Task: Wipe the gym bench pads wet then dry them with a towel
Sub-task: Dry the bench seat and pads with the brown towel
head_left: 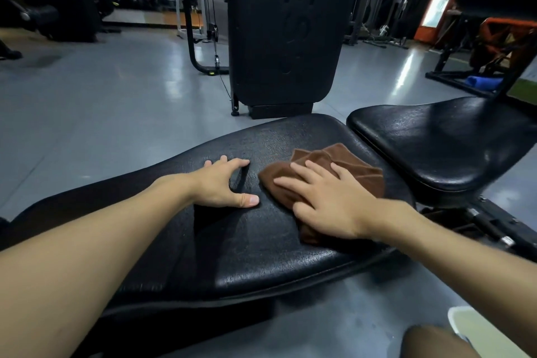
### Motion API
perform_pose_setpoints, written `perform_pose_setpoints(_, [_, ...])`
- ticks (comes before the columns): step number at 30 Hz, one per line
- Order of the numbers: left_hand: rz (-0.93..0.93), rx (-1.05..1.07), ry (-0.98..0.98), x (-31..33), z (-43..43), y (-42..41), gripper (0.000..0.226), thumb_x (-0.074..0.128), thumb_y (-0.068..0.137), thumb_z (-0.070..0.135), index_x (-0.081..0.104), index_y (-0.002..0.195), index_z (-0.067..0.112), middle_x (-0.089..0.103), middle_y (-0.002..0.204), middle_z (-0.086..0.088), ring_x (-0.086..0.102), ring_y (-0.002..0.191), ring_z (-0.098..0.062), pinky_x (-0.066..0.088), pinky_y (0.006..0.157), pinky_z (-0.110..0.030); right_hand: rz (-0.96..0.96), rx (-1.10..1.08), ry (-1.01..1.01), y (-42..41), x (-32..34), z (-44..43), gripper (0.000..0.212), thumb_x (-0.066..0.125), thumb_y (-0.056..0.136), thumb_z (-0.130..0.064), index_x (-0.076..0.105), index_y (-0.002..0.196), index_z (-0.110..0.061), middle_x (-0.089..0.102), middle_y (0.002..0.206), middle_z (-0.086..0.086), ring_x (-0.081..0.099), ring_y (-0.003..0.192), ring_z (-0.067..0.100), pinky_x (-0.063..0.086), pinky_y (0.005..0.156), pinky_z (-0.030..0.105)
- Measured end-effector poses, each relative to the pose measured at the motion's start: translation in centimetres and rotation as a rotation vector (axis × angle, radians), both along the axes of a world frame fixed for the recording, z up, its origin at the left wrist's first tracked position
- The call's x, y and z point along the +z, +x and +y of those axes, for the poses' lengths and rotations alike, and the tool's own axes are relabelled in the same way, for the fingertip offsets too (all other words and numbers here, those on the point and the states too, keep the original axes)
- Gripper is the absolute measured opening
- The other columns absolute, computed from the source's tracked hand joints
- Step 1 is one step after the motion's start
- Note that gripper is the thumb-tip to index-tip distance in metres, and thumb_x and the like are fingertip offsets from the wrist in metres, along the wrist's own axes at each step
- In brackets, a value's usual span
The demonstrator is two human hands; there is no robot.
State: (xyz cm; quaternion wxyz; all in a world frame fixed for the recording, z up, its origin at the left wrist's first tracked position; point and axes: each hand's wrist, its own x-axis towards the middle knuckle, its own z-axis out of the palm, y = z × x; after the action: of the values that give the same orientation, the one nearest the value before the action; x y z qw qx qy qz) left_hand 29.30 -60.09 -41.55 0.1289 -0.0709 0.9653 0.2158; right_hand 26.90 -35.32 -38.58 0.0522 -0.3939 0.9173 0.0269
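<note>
A long black back pad [247, 241] of a gym bench runs across the middle of the view. A smaller black seat pad [441, 139] lies to its right. On the back pad's right end sits a crumpled brown towel [360, 171]. My right hand [328, 203] lies flat on the towel with fingers spread, pressing it onto the pad. My left hand [223, 183] rests on the bare pad just left of the towel, fingertips and thumb touching the surface, holding nothing.
A tall black weight-stack machine [284, 26] stands just behind the bench on the grey floor [101, 102]. More gym equipment fills the back and right. A blue cloth [483, 83] lies on the floor at right. My knee [433, 343] shows at the bottom right.
</note>
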Motion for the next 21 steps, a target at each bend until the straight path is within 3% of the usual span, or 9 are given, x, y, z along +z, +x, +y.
perform_pose_setpoints(3, [-0.007, 0.010, 0.013, 0.0, 0.2, 0.4, 0.120, 0.061, 0.051, 0.084, 0.011, 0.153, 0.043, -0.003, 0.164, -0.012, -0.011, 0.148, -0.039, 0.005, 0.120, -0.054, 0.023, 0.010, 0.040, 3.7, 0.3, 2.5, 0.082, 0.001, 0.070, -0.062, 0.008, 0.151, -0.052, 0.001, 0.167, -0.007, -0.003, 0.153, 0.016, 0.000, 0.121, 0.049])
perform_pose_setpoints(6, [0.003, -0.010, -0.014, 0.4, 0.3, 0.8, 0.123, 0.057, 0.050, 0.086, 0.011, 0.154, 0.039, 0.001, 0.164, -0.013, -0.006, 0.149, -0.036, 0.007, 0.121, -0.052, 0.040, 0.014, 0.067, 5.9, 0.6, 4.5, 0.079, -0.001, 0.075, -0.071, 0.002, 0.151, -0.053, -0.009, 0.166, -0.007, -0.012, 0.152, 0.017, -0.005, 0.120, 0.051])
perform_pose_setpoints(9, [0.010, -0.019, -0.080, 0.6, -0.9, 1.1, 0.127, 0.057, 0.049, 0.089, 0.007, 0.154, 0.039, 0.002, 0.164, -0.012, -0.004, 0.150, -0.034, 0.010, 0.121, -0.052, 0.090, -0.012, 0.025, 5.8, 0.3, 4.6, 0.074, 0.006, 0.081, -0.076, 0.008, 0.151, -0.054, -0.004, 0.167, -0.004, -0.009, 0.153, 0.021, -0.005, 0.120, 0.052])
perform_pose_setpoints(13, [-0.093, 0.006, -0.085, 0.6, -1.8, 1.6, 0.128, 0.055, 0.047, 0.090, 0.002, 0.154, 0.043, -0.005, 0.164, -0.010, -0.005, 0.149, -0.040, 0.010, 0.120, -0.055, 0.062, -0.047, 0.061, 3.2, -0.4, 1.8, 0.078, -0.001, 0.073, -0.072, 0.005, 0.150, -0.056, -0.003, 0.167, -0.006, -0.007, 0.153, 0.019, 0.000, 0.120, 0.052])
perform_pose_setpoints(17, [-0.090, 0.000, -0.078, 0.4, -1.5, 1.5, 0.125, 0.054, 0.050, 0.086, 0.000, 0.154, 0.042, -0.008, 0.164, -0.010, -0.007, 0.148, -0.041, 0.010, 0.120, -0.054, 0.021, -0.074, 0.063, -1.8, -0.6, -2.3, 0.059, 0.019, 0.094, -0.064, 0.006, 0.151, -0.054, -0.004, 0.167, -0.003, -0.009, 0.152, 0.021, -0.004, 0.119, 0.057])
perform_pose_setpoints(21, [-0.080, -0.004, -0.071, 0.0, -1.6, 1.4, 0.119, 0.058, 0.060, 0.083, -0.002, 0.154, 0.041, -0.009, 0.164, -0.010, -0.009, 0.148, -0.041, 0.009, 0.120, -0.053, 0.007, -0.119, 0.023, -8.0, -1.1, -8.1, 0.057, 0.025, 0.096, -0.059, 0.012, 0.151, -0.053, 0.001, 0.167, 0.000, -0.005, 0.153, 0.027, -0.004, 0.117, 0.060])
